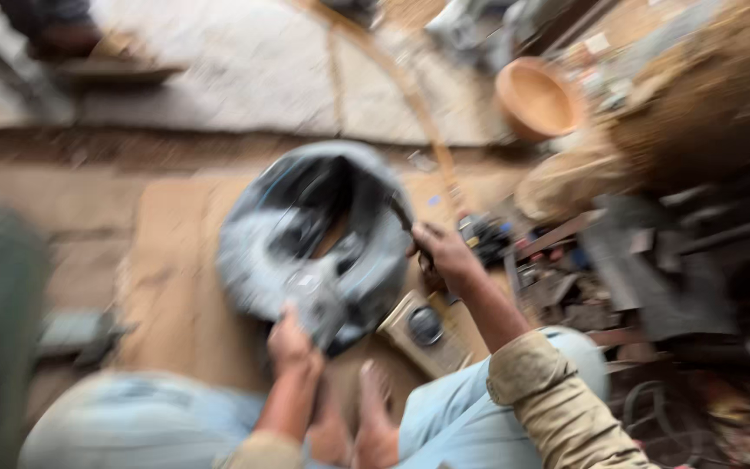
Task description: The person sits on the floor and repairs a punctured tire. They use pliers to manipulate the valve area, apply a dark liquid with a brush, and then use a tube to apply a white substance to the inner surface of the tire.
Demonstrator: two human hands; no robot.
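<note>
Grey tyre-like ring [314,239] standing on the floor ahead of the knees: left hand [292,343] gripping its near rim, right hand [444,252] closing fingers on its right edge, too blurred for detail.

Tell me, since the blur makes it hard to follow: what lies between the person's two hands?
In the head view, the grey tyre spans the gap: the left hand grips its near edge, the right hand is at its far side.
</note>
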